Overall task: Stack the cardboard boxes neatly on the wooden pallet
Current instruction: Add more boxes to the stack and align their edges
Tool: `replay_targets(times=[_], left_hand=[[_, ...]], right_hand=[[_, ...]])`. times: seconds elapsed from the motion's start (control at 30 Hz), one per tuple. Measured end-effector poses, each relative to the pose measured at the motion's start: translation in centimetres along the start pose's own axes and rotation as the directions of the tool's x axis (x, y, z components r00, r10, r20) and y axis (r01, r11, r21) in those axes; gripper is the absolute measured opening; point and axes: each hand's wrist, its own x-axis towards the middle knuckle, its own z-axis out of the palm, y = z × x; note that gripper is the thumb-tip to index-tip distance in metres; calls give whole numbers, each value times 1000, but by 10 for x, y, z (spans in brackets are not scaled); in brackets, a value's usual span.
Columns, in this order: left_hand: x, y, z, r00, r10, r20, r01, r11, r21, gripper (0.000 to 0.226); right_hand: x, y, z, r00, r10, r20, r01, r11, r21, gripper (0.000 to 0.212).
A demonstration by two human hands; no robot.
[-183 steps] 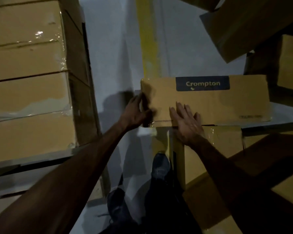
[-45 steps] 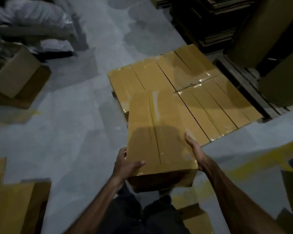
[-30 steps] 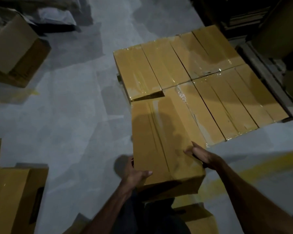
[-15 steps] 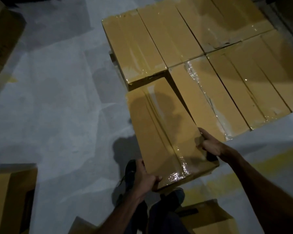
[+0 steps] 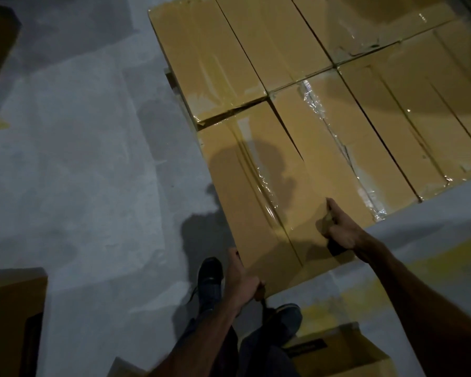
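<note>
Holding the long cardboard box (image 5: pixel 267 191) at its near end, we see our left hand (image 5: pixel 241 281) curled round the near left corner and our right hand (image 5: pixel 337 232) gripping the near right edge, thumb on the top face. This box lies between both hands and reaches away from us, its far end touching the row of packed boxes (image 5: pixel 324 63). Its right side is just beside another taped box (image 5: pixel 335 148) of the same layer. A strip of clear tape runs along its top. Left of the box is the grey concrete floor (image 5: pixel 79 164), dim and stained. Our dark shoes (image 5: pixel 210 281) stand just below its near end. One open carton (image 5: pixel 340 355) is near our feet, another carton (image 5: pixel 11 322) is well apart at the left.
</note>
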Motion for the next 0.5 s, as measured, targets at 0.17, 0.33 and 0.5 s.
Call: replay_targets(times=[0.17,0.33,0.5], left_hand=[[19,-1,1,999,-40,27,38,996,81,64],[43,6,0,996,-84,22,83,995,56,64],[59,16,-2,994,-99,46,99,995,-16,72]], right_hand=[[16,30,11,1000,0,-31,-2,999,-40,35],[25,44,9,992,-80,-93,95,982,163,18],[14,18,41,970,211,-119,-191,969,156,57]])
